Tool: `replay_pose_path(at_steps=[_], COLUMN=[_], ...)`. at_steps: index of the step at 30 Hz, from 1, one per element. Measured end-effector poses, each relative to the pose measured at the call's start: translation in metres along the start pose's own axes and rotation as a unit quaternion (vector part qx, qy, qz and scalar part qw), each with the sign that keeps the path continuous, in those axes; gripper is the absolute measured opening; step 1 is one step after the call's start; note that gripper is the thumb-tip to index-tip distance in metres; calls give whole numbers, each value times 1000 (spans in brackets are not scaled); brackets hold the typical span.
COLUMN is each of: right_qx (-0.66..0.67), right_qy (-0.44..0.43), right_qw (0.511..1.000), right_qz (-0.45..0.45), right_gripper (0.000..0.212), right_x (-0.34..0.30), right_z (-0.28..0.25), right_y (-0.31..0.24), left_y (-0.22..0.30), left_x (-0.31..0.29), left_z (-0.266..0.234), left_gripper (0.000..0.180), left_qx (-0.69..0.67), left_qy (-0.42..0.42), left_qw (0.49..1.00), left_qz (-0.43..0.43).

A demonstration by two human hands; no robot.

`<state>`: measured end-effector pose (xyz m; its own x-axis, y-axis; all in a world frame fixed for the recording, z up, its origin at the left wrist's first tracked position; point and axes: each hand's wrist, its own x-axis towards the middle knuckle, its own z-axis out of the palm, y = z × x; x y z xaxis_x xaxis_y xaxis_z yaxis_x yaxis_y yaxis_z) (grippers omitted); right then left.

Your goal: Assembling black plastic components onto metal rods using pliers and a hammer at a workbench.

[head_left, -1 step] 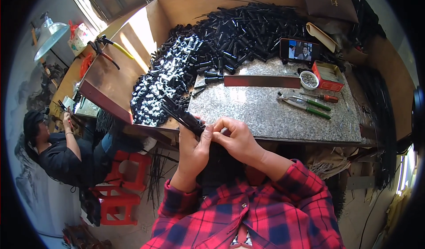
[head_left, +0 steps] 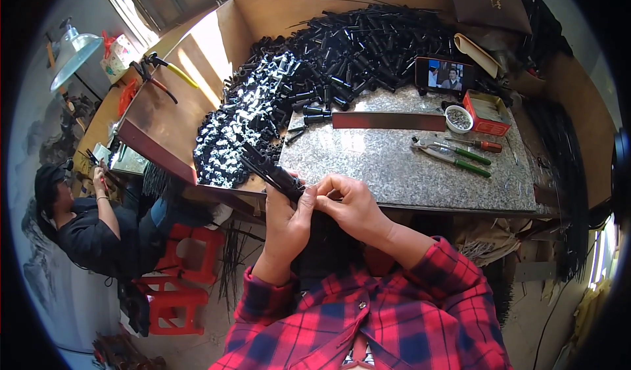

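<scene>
Over the near edge of the worktable, my left hand [head_left: 288,224] is wrapped round a black tubular part [head_left: 286,183]. Thin dark rods [head_left: 257,162] stick out of this part toward the upper left. My left thumb presses on its near end. Close against that thumb, my right hand [head_left: 350,202] pinches with thumb and bent fingers; whatever lies in the pinch is too small or hidden to name. Left of the hands spreads a glinting heap of short black pieces [head_left: 246,127].
A larger pile of black tubular pieces [head_left: 368,41] backs the granite slab [head_left: 368,166]. On it lie a flat dark red bar [head_left: 388,121], green-handled pliers [head_left: 460,158], a screwdriver [head_left: 483,145] and a white cup of small metal bits [head_left: 459,119]. A phone [head_left: 445,75] leans behind; another person [head_left: 92,225] sits left.
</scene>
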<state>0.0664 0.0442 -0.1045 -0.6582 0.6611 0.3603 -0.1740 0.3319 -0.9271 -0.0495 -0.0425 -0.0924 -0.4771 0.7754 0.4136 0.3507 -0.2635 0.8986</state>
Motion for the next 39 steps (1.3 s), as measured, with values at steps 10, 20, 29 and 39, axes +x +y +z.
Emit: replay_pose_path(at_steps=[10,20,29,39], right_qx=[108,83,-165,-630], right_qy=[-43,-15,-6,77], right_qw=[990,995,986,769], right_qz=[76,61,-31,84], right_gripper=[20,21,42,42], right_x=[9,-6,-58,-96], right_z=[-1,-7,-113,-257], right_y=[25,34,-16,5], left_y=[-2,8,-2,16], left_x=[5,5,0,-1], left_z=[-5,7,35,58], left_gripper=[15,15,14,11], left_qx=[3,158,79,-253], left_qy=[-29,-57,-125,-70], left_qw=[1000,979,984,963], left_qz=[-5,114,99,-59])
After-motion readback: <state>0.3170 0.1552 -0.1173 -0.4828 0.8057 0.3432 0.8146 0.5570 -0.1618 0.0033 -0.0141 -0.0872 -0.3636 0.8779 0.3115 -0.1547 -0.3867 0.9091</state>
